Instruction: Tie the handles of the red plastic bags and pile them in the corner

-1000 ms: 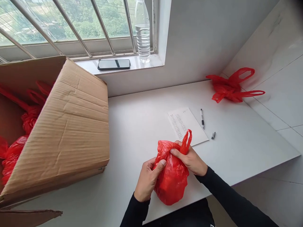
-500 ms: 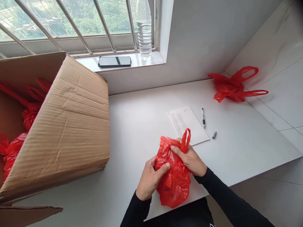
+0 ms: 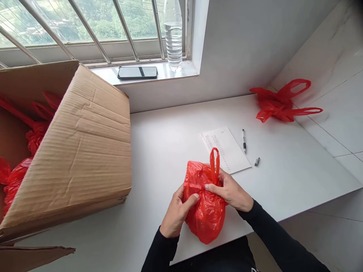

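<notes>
A filled red plastic bag (image 3: 205,211) is held above the near edge of the white table (image 3: 170,151). My left hand (image 3: 177,213) grips its left side, thumb pressed into the plastic. My right hand (image 3: 231,192) clasps the upper right part by the neck, just under a handle loop that sticks straight up. Both wrists wear black sleeves. What is inside the bag is hidden.
A large open cardboard box (image 3: 73,151) with several red bags inside stands at the left. A printed sheet (image 3: 225,149), a pen (image 3: 244,140) and its cap (image 3: 256,161) lie mid-table. Another red bag (image 3: 279,104) lies far right. A phone (image 3: 137,72) and water bottle (image 3: 173,34) rest on the windowsill.
The bag's handle loop has swung from leaning right to standing upright. My right hand has shifted slightly across the bag's neck; my left hand keeps its hold on the side.
</notes>
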The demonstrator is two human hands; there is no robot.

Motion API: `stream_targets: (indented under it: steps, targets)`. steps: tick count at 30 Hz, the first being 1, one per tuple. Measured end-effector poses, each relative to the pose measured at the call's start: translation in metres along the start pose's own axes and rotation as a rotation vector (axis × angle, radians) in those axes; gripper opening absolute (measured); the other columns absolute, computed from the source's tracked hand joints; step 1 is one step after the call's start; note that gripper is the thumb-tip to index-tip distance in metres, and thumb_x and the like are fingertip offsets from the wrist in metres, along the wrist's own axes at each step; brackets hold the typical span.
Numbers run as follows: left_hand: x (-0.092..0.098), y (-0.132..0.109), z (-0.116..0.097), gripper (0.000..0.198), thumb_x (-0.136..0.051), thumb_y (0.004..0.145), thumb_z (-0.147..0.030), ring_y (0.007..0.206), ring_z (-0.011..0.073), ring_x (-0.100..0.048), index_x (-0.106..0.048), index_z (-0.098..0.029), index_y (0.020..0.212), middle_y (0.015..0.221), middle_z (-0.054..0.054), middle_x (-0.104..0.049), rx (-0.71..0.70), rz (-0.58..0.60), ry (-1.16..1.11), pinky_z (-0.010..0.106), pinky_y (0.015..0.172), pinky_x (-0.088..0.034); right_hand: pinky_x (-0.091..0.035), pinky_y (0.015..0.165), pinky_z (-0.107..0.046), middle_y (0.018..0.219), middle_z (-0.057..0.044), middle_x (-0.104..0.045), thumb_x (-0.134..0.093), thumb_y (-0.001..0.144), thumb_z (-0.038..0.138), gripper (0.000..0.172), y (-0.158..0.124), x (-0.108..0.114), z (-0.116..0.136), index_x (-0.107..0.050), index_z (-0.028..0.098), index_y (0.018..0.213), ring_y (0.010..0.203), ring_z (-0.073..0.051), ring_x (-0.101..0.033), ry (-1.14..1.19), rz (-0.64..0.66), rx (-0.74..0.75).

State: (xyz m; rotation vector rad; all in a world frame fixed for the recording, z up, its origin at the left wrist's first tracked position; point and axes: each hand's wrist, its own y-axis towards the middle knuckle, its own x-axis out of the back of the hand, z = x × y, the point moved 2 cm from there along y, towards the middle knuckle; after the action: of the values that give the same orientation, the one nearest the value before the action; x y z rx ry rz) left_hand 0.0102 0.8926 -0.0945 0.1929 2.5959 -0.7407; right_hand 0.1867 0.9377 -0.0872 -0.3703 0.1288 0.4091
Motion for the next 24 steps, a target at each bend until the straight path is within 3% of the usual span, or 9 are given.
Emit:
stream_targets:
  steps: [2,5,8,14,20,24]
  targets:
    - [-0.0005,0.0003,-0.0013,0.053,-0.077,0.081,-0.036,0.104,0.0299,-0.07,-0.063,-0.024,0.13,0.124,0.01,-0.071,-0.029,0.001,-0.001,0.04,0.089,-0.055,-0.057,0.086,-0.042,0.105,-0.004,-0.07,-0.072,0.087,0.039,0.041,-0.0001,-0.0006,0.0008,-0.054,0.024,0.121,0.094,-0.023,-0.069,0.031,-0.007,0.013]
    - [0.003,0.0019,-0.0028,0.055,-0.079,0.079,-0.033,0.104,0.0306,-0.07,-0.062,-0.024,0.13,0.121,0.01,-0.073,-0.058,-0.035,0.006,0.04,0.088,-0.056,-0.057,0.087,-0.042,0.108,-0.005,-0.07,-0.077,0.083,0.038,0.043,-0.0022,-0.0029,0.001,-0.057,0.023,0.119,0.097,-0.025,-0.069,0.047,0.094,-0.032]
    - [0.0072,0.0035,-0.003,0.055,-0.08,0.079,-0.031,0.105,0.0306,-0.07,-0.062,-0.023,0.13,0.121,0.011,-0.073,-0.058,-0.045,0.017,0.04,0.088,-0.056,-0.057,0.089,-0.042,0.106,-0.006,-0.073,-0.078,0.081,0.037,0.035,-0.0048,-0.0045,0.0,-0.065,0.02,0.109,0.098,-0.026,-0.07,0.006,0.177,-0.09]
    - [0.0071,0.0049,-0.0012,0.05,-0.077,0.083,-0.033,0.104,0.0299,-0.07,-0.063,-0.018,0.129,0.12,0.013,-0.072,-0.029,-0.006,0.05,0.039,0.088,-0.056,-0.057,0.085,-0.042,0.1,-0.006,-0.074,-0.072,0.086,0.047,0.031,-0.0027,-0.0044,-0.0043,-0.068,0.02,0.1,0.094,-0.027,-0.07,-0.047,-0.011,-0.059]
    - [0.0081,0.0079,0.0005,0.039,-0.078,0.082,-0.034,0.098,0.0282,-0.071,-0.07,-0.017,0.116,0.109,0.011,-0.076,-0.025,-0.085,0.061,0.036,0.085,-0.055,-0.057,0.086,-0.041,0.101,-0.007,-0.074,-0.075,0.084,0.046,0.033,-0.0023,-0.0092,-0.0066,-0.069,0.019,0.102,0.095,-0.027,-0.07,-0.019,0.026,-0.057]
    - [0.0072,0.0047,-0.0009,0.042,-0.069,0.09,-0.04,0.103,0.0273,-0.069,-0.065,-0.019,0.126,0.12,0.012,-0.071,0.02,0.029,0.012,0.033,0.081,-0.055,-0.058,0.083,-0.04,0.097,-0.006,-0.074,-0.071,0.087,0.048,0.032,-0.0016,-0.0077,-0.0085,-0.068,0.019,0.1,0.09,-0.026,-0.07,0.06,-0.102,-0.032]
